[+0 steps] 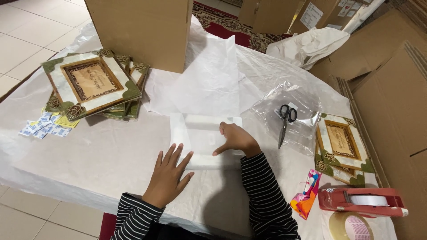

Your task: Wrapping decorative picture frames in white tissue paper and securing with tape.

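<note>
A flat rectangular item wrapped in white tissue paper point(202, 133) lies in the middle of the white-covered table point(102, 155). My left hand point(170, 175) rests flat with fingers spread on the wrap's near left corner. My right hand point(235, 138) presses on its right edge, fingers curled down against the paper. Both sleeves are black with white stripes. Neither hand holds anything.
A stack of decorative green-cornered frames point(93, 84) sits at far left, small sachets point(42, 126) beside it. Loose tissue sheets point(209, 75) and a cardboard box point(142, 26) lie behind. Scissors point(284, 122) rest on clear plastic; two more frames point(342, 146), a red tape dispenser point(362, 201) and tape roll point(351, 226) at right.
</note>
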